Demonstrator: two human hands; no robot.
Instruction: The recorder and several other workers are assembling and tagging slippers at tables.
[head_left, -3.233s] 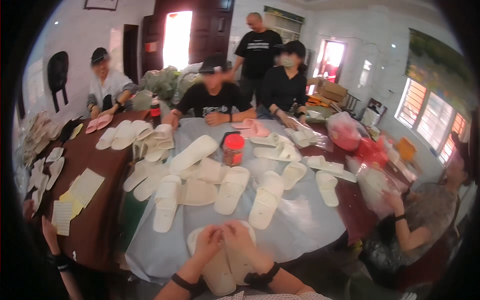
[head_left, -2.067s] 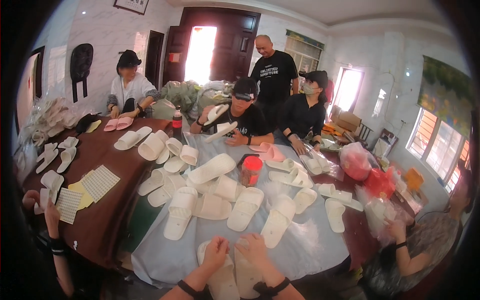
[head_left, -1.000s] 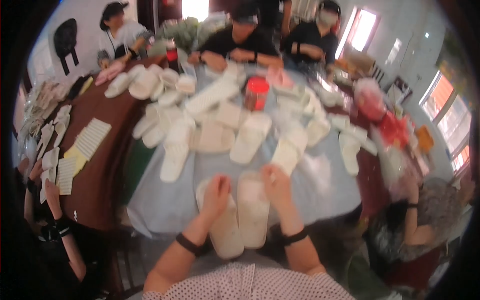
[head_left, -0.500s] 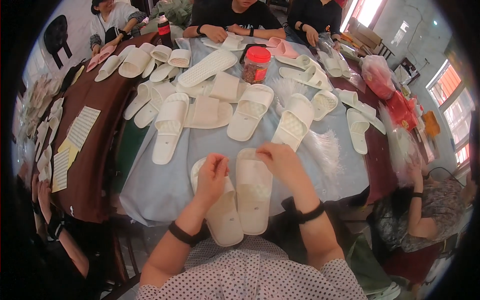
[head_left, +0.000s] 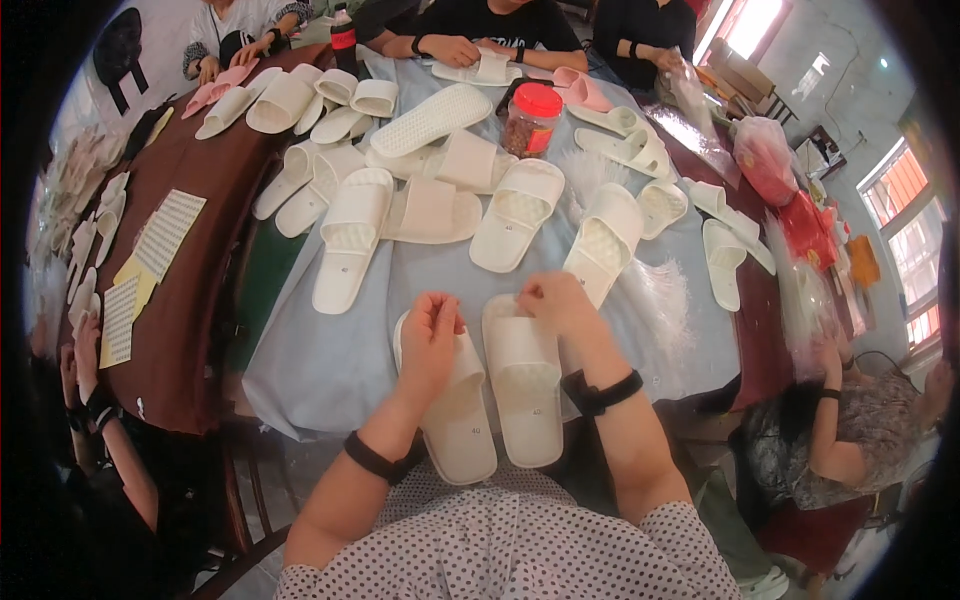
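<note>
Item: pair of white slippers, side by side at the near edge of the table, toes pointing away from you.

- Your left hand rests on the left slipper, fingers curled in at the strap; whether they pinch anything you cannot tell.
- Your right hand sits at the toe of the right slipper, fingertips bunched, grip unclear.

Progress, as a judgement: both slippers look assembled and paired; many loose slippers lie spread beyond them.

Containers: jar with red lid, brownish contents; red and clear plastic bags at right, contents unclear.
</note>
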